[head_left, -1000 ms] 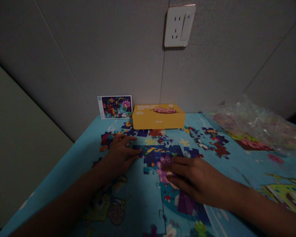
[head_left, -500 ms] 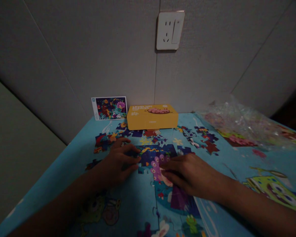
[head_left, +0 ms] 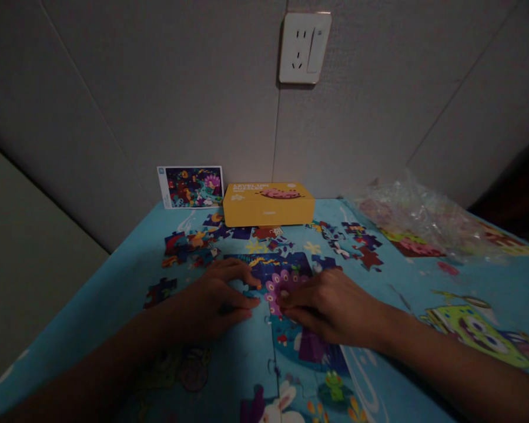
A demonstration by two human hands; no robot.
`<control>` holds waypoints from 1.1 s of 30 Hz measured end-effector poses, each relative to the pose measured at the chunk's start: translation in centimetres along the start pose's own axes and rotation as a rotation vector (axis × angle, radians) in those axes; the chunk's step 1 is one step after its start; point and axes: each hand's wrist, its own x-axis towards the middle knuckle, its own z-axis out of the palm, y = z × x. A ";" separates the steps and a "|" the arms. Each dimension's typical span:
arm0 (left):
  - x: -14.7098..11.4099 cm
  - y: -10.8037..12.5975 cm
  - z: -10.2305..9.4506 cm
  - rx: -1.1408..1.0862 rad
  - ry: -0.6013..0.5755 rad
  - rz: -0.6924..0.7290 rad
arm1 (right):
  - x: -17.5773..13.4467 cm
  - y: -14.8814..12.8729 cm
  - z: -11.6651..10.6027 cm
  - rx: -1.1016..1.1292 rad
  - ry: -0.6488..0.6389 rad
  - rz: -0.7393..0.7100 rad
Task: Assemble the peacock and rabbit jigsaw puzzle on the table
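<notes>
A partly joined jigsaw puzzle (head_left: 291, 338) lies on the blue cloth in front of me, showing a purple peacock-like tail, a frog and a white rabbit. At its left edge, my left hand (head_left: 223, 296) rests with finger and thumb apart, the tips against the dark blue upper section. My right hand (head_left: 330, 305) comes in from the right, its fingers pressed together on a pink-purple puzzle piece (head_left: 280, 288) in the tail. That hand hides part of the joined area. Loose puzzle pieces (head_left: 185, 247) lie beyond my left hand.
A yellow puzzle box (head_left: 268, 211) stands against the wall, beside a picture card (head_left: 194, 188) leaning there. More loose pieces (head_left: 364, 247) lie at the back right, near a crinkled clear plastic bag (head_left: 432, 217). A wall socket (head_left: 305, 48) is above.
My left hand's fingers have drawn together from a wider spread and shifted slightly at the puzzle's edge. My right fingertips have moved slightly left on the tail. The view has tilted slightly.
</notes>
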 end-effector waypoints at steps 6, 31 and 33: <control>0.1 0.1 -0.1 -0.001 0.005 0.014 | 0.1 0.1 -0.2 -0.006 -0.004 0.003; 0.2 0.4 -0.4 -0.008 -0.002 -0.001 | -0.2 0.0 -0.1 0.052 -0.047 0.032; 0.2 0.6 -0.5 -0.015 0.002 -0.001 | -0.2 -0.1 -0.1 0.041 -0.057 0.035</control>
